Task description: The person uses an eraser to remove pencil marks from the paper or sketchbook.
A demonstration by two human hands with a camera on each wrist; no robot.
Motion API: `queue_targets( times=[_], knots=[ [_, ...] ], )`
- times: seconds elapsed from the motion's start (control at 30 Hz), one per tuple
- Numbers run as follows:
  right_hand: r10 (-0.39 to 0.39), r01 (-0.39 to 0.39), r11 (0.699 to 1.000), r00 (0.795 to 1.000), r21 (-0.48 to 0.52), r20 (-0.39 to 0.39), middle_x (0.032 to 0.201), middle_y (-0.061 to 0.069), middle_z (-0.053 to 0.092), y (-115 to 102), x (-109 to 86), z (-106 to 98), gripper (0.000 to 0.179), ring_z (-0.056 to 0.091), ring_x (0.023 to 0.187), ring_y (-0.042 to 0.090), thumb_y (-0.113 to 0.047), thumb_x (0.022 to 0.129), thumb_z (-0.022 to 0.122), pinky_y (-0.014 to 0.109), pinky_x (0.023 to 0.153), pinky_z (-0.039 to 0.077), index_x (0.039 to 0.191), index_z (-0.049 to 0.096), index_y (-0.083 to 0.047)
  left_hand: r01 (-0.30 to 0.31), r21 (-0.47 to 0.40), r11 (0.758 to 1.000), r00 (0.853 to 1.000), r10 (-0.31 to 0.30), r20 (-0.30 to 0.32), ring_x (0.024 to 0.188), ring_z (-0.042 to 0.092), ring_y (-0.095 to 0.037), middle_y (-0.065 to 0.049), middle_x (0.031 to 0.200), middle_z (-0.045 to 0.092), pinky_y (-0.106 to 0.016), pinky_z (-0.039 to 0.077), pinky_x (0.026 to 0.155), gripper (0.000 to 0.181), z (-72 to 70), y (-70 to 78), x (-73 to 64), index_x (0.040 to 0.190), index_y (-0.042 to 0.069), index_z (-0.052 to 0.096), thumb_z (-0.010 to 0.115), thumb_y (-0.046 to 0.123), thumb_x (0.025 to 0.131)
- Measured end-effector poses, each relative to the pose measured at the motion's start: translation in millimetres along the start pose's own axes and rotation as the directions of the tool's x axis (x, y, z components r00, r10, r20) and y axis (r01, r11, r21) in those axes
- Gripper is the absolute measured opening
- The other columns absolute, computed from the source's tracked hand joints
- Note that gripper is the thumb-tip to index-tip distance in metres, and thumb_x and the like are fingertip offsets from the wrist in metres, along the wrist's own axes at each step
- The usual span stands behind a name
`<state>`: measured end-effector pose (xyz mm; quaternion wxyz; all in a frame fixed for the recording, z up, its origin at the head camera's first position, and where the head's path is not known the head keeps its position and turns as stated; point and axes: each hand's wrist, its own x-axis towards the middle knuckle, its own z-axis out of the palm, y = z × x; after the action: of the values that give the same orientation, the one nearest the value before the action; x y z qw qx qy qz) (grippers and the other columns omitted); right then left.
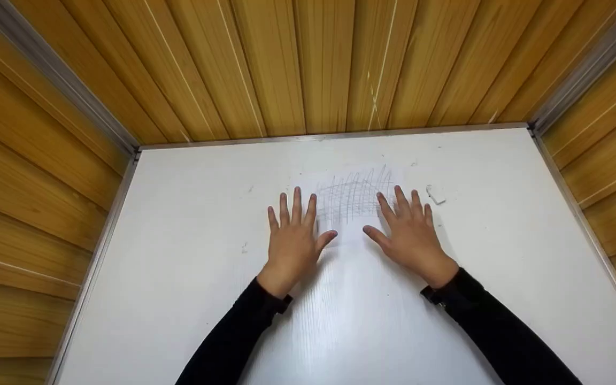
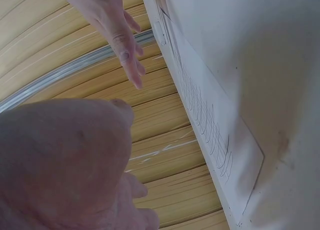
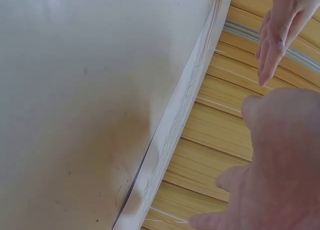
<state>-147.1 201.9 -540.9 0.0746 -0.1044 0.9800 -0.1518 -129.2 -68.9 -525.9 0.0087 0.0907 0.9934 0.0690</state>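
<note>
A white sheet of paper (image 1: 352,231) with crisscrossed grey scribble lines (image 1: 353,195) lies on the white table. At its left side is my left hand (image 1: 293,240), palm down with fingers spread. My right hand (image 1: 412,235) mirrors it at the right side, and the thumbs point toward each other. Both hands hold nothing. In the left wrist view the left hand (image 2: 65,155) appears raised above the tabletop, beside the paper (image 2: 242,172). The right wrist view likewise shows the right hand (image 3: 285,155) over the table, with the scribbled sheet (image 3: 172,110) at a shallow angle.
A small white block like an eraser (image 1: 436,194) lies just right of the right hand. Small dark crumbs and smudges (image 1: 244,247) dot the tabletop (image 1: 179,224). Wood-patterned panels (image 1: 324,69) rise behind and at both sides, with metal edging (image 1: 99,219) along the table.
</note>
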Motion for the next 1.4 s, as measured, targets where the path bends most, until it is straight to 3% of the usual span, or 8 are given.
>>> queue_targets(
  times=[0.43, 0.57, 0.67, 0.77, 0.9, 1.0, 1.2, 1.4],
  knots=[
    [0.044, -0.043, 0.998, 0.999, 0.037, -0.017, 0.184, 0.03, 0.01, 15, 7.9, -14, 0.096, 0.003, 0.168, 0.063, -0.077, 0.109, 0.041, 0.082, 0.132, 0.01, 0.177, 0.027, -0.011, -0.04, -0.062, 0.997, 0.999, 0.042, 0.03, 0.171, 0.022, -0.047, -0.022, 0.183, 0.024, -0.066, 0.025, 0.137, 0.089, -2.9, -12.7, 6.0, 0.173, 0.013, 0.04, 0.052, 0.072, 0.107],
    [0.097, -0.093, 0.992, 0.994, 0.08, -0.046, 0.176, 0.037, 0.025, 32, 19.8, -37, 0.086, 0.02, 0.163, 0.063, -0.064, 0.112, 0.05, 0.078, 0.128, 0.028, 0.168, 0.041, 0.0, -0.058, -0.101, 0.993, 0.998, 0.059, 0.01, 0.167, 0.032, -0.047, -0.027, 0.178, 0.034, -0.062, 0.028, 0.137, 0.083, -7.0, -21.6, 16.8, 0.168, 0.008, 0.048, 0.056, 0.065, 0.109],
    [0.156, -0.147, 0.981, 0.986, 0.123, -0.066, 0.161, 0.039, 0.042, 50, 32.2, -54, 0.075, 0.041, 0.149, 0.06, -0.056, 0.112, 0.055, 0.075, 0.113, 0.045, 0.155, 0.056, 0.005, -0.054, -0.157, 0.986, 0.998, 0.051, -0.023, 0.162, 0.043, -0.046, -0.027, 0.172, 0.046, -0.061, 0.032, 0.135, 0.075, -10.3, -29.0, 27.7, 0.162, 0.006, 0.056, 0.06, 0.059, 0.109],
    [0.205, -0.195, 0.969, 0.977, 0.151, -0.054, 0.145, 0.038, 0.054, 71, 44.9, -67, 0.068, 0.055, 0.13, 0.057, -0.053, 0.112, 0.055, 0.07, 0.097, 0.052, 0.144, 0.064, 0.007, -0.053, -0.234, 0.971, 0.996, 0.035, -0.082, 0.148, 0.063, -0.042, -0.022, 0.158, 0.064, -0.058, 0.048, 0.125, 0.063, -12.1, -36.1, 39.3, 0.152, 0.005, 0.066, 0.063, 0.052, 0.11],
    [0.227, -0.225, 0.962, 0.974, 0.154, 0.003, 0.139, 0.038, 0.059, 96, 58.2, -76, 0.065, 0.061, 0.121, 0.054, -0.048, 0.113, 0.054, 0.064, 0.092, 0.054, 0.142, 0.063, 0.01, -0.051, -0.316, 0.947, 0.988, 0.001, -0.157, 0.124, 0.079, -0.033, -0.014, 0.136, 0.08, -0.051, 0.066, 0.101, 0.048, -12.6, -44.9, 53.6, 0.138, 0.006, 0.077, 0.065, 0.044, 0.112],
    [0.233, -0.235, 0.96, 0.972, 0.154, 0.035, 0.136, 0.036, 0.064, 109, 64.6, -79, 0.063, 0.063, 0.117, 0.05, -0.044, 0.112, 0.055, 0.059, 0.089, 0.054, 0.139, 0.063, 0.011, -0.027, -0.332, 0.943, 0.986, -0.029, -0.164, 0.119, 0.081, -0.029, -0.01, 0.129, 0.083, -0.048, 0.067, 0.095, 0.042, -14.7, -50.4, 62.5, 0.131, 0.009, 0.082, 0.065, 0.042, 0.112],
    [0.226, -0.233, 0.965, 0.972, 0.122, 0.069, 0.097, 0.023, 0.071, 117, 70.5, -74, 0.05, 0.064, 0.088, 0.037, -0.04, 0.107, 0.062, 0.041, 0.067, 0.05, 0.111, 0.073, 0.009, -0.042, -0.31, 0.95, 0.993, 0.007, -0.114, 0.114, 0.081, -0.03, -0.011, 0.12, 0.085, -0.048, 0.066, 0.093, 0.03, -11.7, -56.1, 77.3, 0.119, 0.009, 0.086, 0.071, 0.033, 0.109],
    [0.219, -0.226, 0.969, 0.973, 0.103, 0.072, 0.1, 0.024, 0.069, 118, 71.2, -69, 0.047, 0.062, 0.085, 0.036, -0.038, 0.109, 0.061, 0.041, 0.066, 0.049, 0.105, 0.07, 0.008, -0.085, -0.284, 0.955, 0.995, 0.068, -0.068, 0.117, 0.072, -0.035, -0.015, 0.12, 0.078, -0.049, 0.061, 0.101, 0.027, 3.3, -57.8, 80.2, 0.122, 0.003, 0.082, 0.069, 0.024, 0.109]
  ],
)
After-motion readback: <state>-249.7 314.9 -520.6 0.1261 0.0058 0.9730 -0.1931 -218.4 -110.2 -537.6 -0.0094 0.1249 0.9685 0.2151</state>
